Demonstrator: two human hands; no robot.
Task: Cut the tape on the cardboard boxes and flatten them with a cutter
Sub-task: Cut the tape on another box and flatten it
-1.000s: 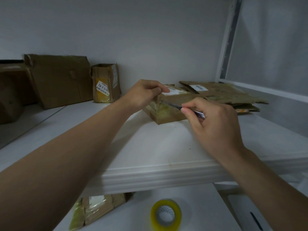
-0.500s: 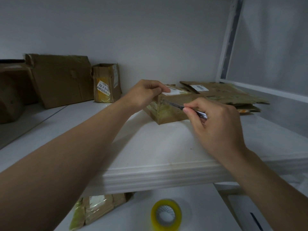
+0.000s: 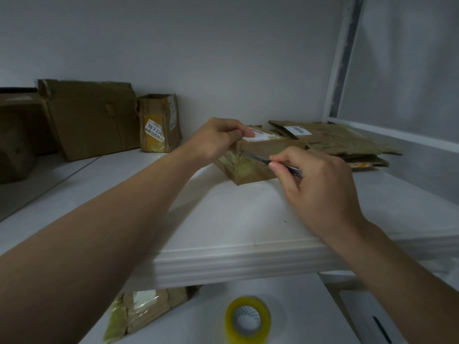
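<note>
Crosswise, cutter (image 3: pixel 258 158) pinched in right fingers (image 3: pixel 279 158), blade against box (image 3: pixel 250 171)

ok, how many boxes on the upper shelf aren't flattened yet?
4: the taped box under the left hand, the small labelled box at the wall, the large box left of it, and a dark box at the far left edge, partly cropped. More may be hidden.
</note>
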